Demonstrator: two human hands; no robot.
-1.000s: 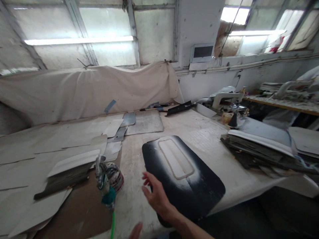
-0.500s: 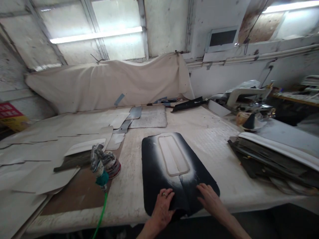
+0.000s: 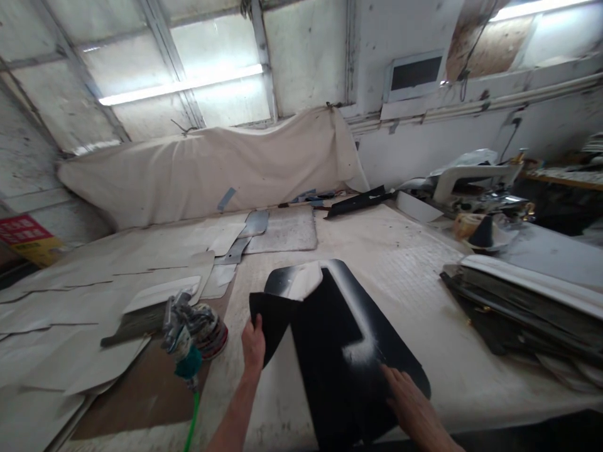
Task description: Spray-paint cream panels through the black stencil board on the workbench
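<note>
right of the spray gun (image 3: 186, 336), left hand (image 3: 253, 342) grips the black panel's (image 3: 339, 351) lifted edge; right hand (image 3: 407, 402) lies flat on it. better fold slowly, pinning firmly.

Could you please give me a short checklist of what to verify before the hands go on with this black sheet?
1. Left hand has a firm grip on the lifted flap of the black sheet: ok, fingers closed on its edge.
2. Right hand pins the lower part flat on the table: ok.
3. Pale insert stays attached under the fold: cannot tell, only part shows.
4. Spray gun and its green hose stand apart from the flap: ok.
5. Stack of sheets at the right is apart from the black sheet: ok.
</note>
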